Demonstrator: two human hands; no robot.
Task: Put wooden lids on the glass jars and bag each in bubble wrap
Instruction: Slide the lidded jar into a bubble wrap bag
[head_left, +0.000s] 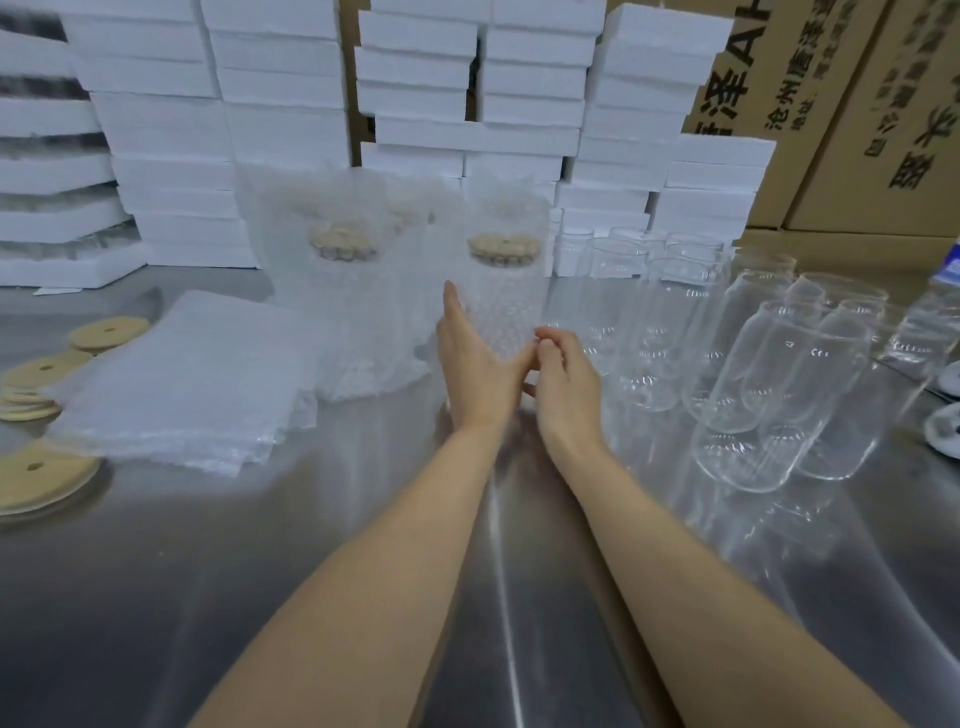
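A lidded glass jar in a bubble wrap bag (506, 296) stands upright at the table's middle, its wooden lid (503, 244) showing through the wrap. My left hand (475, 358) lies flat against the bag's left side, fingers straight. My right hand (563, 374) is at the bag's lower right with fingers curled; whether it pinches the wrap is unclear. Another bagged, lidded jar (343, 291) stands to the left. Bare glass jars (779, 374) stand in a group on the right. Loose wooden lids (39, 374) lie at the left edge beside a stack of bubble wrap bags (187, 384).
The steel table (311, 571) stretches toward me. White foam boxes (467, 104) are stacked along the back, with cardboard cartons (831, 104) at the back right. A white round object (945, 431) lies at the right edge.
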